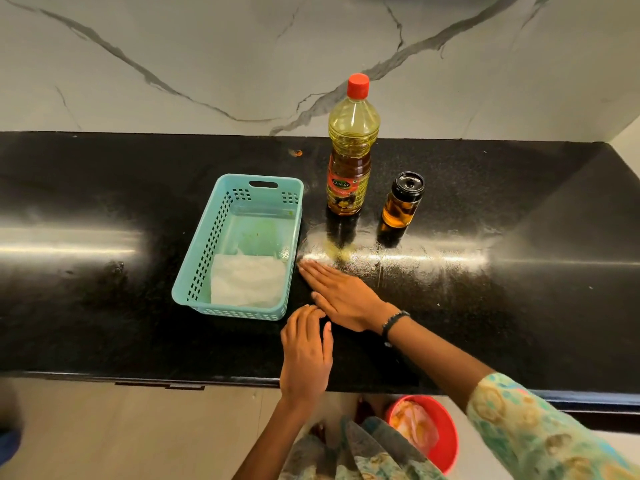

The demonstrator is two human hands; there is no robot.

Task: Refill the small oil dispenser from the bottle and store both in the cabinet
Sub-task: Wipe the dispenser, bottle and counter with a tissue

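A tall clear oil bottle (349, 147) with a red cap stands upright on the black counter (104, 202), near the marble wall. Just right of it stands the small oil dispenser (401, 200), a short jar with a black lid and amber oil inside. My right hand (341, 296) lies flat, palm down, on the counter in front of the bottle, fingers together pointing left toward the basket. My left hand (306, 355) rests on the counter's front edge just below it, fingers loosely curled, holding nothing.
A teal plastic basket (204, 258) with a white folded cloth (246, 280) inside sits left of my hands. A red bucket (443, 431) stands on the floor below the counter edge. A small orange speck (297, 153) lies near the wall.
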